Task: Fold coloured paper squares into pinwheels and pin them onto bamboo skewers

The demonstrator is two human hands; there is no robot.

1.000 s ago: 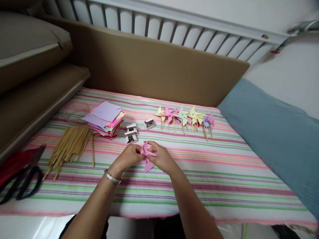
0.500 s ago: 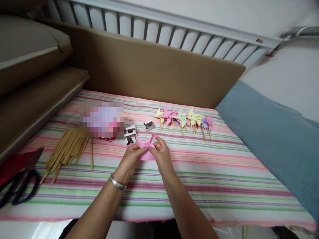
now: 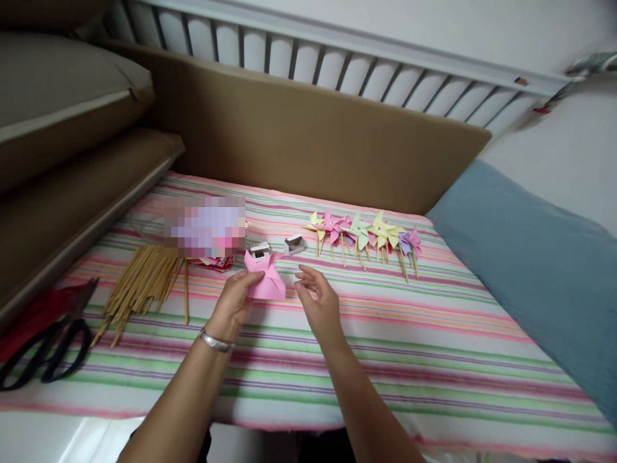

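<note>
Between the thumb and fingers of my left hand (image 3: 236, 296) is a pink paper pinwheel (image 3: 267, 283) with its blades folded in toward the middle; no stick shows on it. My right hand (image 3: 318, 299) hovers just to the right of the paper, apart from it, its fingers loosely curled and spread with nothing visible in them. Small white boxes stand beyond: one box (image 3: 260, 251) sits right behind the pinwheel and is partly covered by it, another box (image 3: 294, 244) lies a little to the right.
Finished pinwheels on sticks (image 3: 361, 231) lie in a row at the back right. To the left are a bundle of thin sticks (image 3: 142, 283), black-handled scissors (image 3: 53, 350) on something red, and a blurred-out pack (image 3: 207, 225). A brown board (image 3: 308, 135) stands along the back of the striped cloth (image 3: 434, 360).
My right hand has let go of the pink paper and moved off to the right. The left hand still pinches it, now shifted slightly left, with the blades showing folded.
</note>
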